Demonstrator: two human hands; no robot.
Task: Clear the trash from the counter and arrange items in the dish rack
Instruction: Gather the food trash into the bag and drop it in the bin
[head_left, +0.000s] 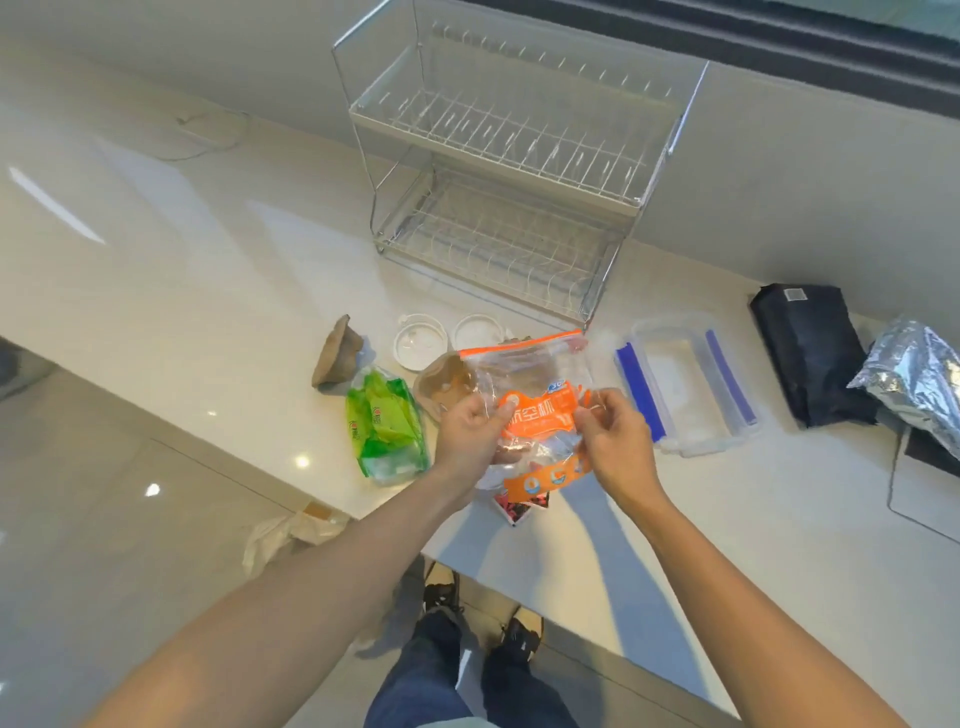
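Both my hands hold a clear plastic bag with orange print (535, 384) above the counter's front edge. My left hand (470, 431) pinches its left side and my right hand (613, 436) pinches its right side. A two-tier wire dish rack (509, 171) stands empty at the back. Behind the bag lie a crumpled brown paper cup (336, 353), a brown lid (441, 384), and two clear round lids (420, 340) (477, 328). A green wrapper pack (387, 426) lies left of my left hand. A small dark packet (519, 506) peeks out under the bag.
A clear food container with blue clips (685, 384) sits right of my hands. A black bag (810, 353) and a silver foil bag (914, 379) lie at the far right. A white plastic bag (291, 535) sits on the floor below the white counter (208, 270).
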